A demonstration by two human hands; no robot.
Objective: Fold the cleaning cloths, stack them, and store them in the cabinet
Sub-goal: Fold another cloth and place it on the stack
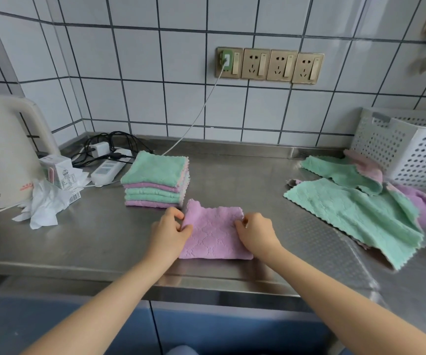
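two hands on one item: a pink cloth (213,237), half folded, lying near the front edge of the bench (104,242), about midway along it. my left hand (169,233) pinches the cloth's left edge, fingers curled round the fabric; my right hand (256,233) grips the right edge the same way. the far left corner of the cloth stands up a little, not yet flat.

one stack of folded cloths (155,184), green and pink layers, just behind the pink cloth, toward the back edge. its top layers sit slightly askew.

several unfolded cloths (352,213), green over pink, spread at the right end of the bench, one corner hanging past the front edge. a white basket (416,155) stands behind them at the back right corner.

at the left end: a kettle (4,152), a crumpled paper (45,206), a power strip (107,171) with cables.

risks, as i judge them: the soft, springy cloth may open again if i let go before pressing the crease; an uneven fold would tilt the stack further and it could slide when carried to the cabinet; the overhanging green cloth could slip to the floor if i drag its neighbours.
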